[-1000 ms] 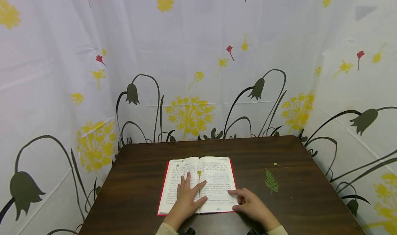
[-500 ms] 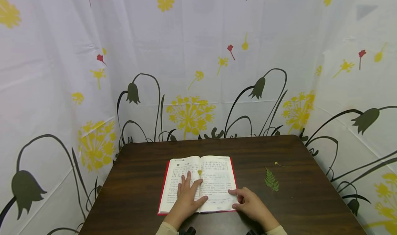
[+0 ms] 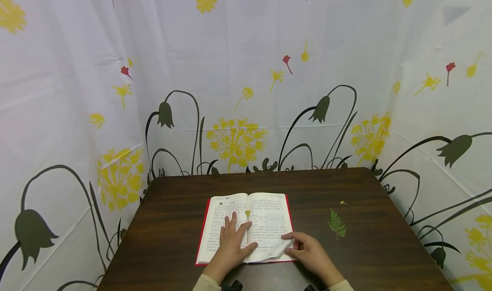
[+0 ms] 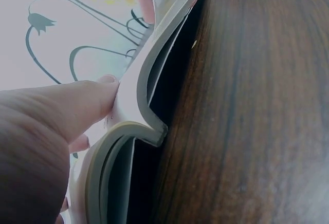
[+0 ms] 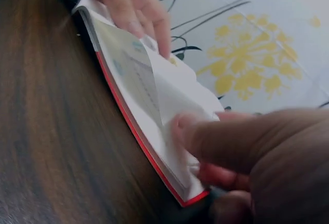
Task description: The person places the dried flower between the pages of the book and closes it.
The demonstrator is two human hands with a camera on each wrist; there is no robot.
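An open book with a red cover and printed pages lies on the dark wooden table. My left hand rests on it with fingers spread, the thumb on the right page near the gutter. Along the gutter lies a small yellow flower on a thin stem, close to my left index fingertip. At the lower right corner, my right hand pinches a page between thumb and fingers. That corner is lifted and curls inward. The raised page also shows in the right wrist view.
Right of the book, a green fern leaf lies flat on the table. Another small yellow flower with a thin stem lies just beyond it. A white curtain printed with flowers hangs behind and at both sides.
My right hand has taken hold of the right page's lower corner and lifted it, curling it leftward. My left index finger has drawn back slightly; the rest of that hand stays put.
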